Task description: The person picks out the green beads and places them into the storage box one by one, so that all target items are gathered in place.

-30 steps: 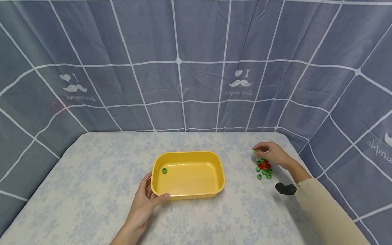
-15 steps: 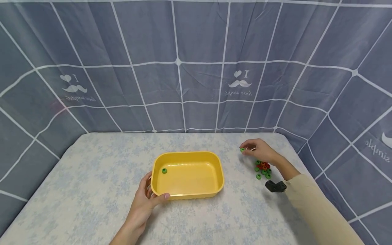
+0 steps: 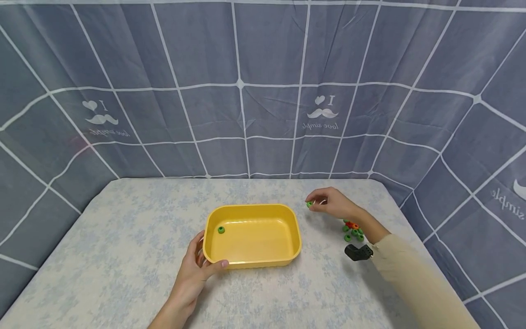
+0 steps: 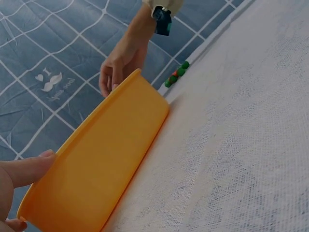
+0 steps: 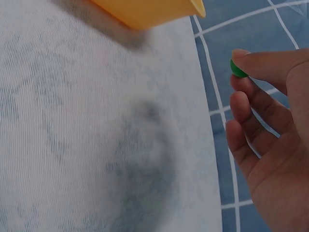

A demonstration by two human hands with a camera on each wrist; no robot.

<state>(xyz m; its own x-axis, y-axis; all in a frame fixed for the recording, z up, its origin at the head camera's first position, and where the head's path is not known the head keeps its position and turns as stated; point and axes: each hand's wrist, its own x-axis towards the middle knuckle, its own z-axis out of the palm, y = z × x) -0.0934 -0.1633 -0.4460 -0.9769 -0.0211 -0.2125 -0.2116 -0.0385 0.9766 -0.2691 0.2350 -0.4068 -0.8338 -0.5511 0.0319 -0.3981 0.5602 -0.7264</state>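
A yellow rectangular tub (image 3: 252,263) stands mid-table, with one green bead (image 3: 221,230) inside near its left wall. My left hand (image 3: 193,269) grips the tub's near left corner, thumb over the rim and the other fingers along the outer side. Just right of the tub's far right corner, my right hand (image 3: 334,203) pinches a second green bead (image 5: 237,69) between thumb and forefinger, held above the cloth. Its shadow falls on the table in the right wrist view. Beneath the right wrist lies a small cluster of green and red-orange beads (image 3: 355,232), partly hidden by the arm.
A pale blue floral cloth (image 3: 123,256) covers the table. Blue-grey curtain (image 3: 271,109) with white grid lines hangs behind and at both sides. A black wrist device (image 3: 359,252) sticks out from the right sleeve, close over the table near the beads.
My right hand has lifted a green bead from the far side of the cluster and carried it left towards the tub. The left hand and tub have stayed put.
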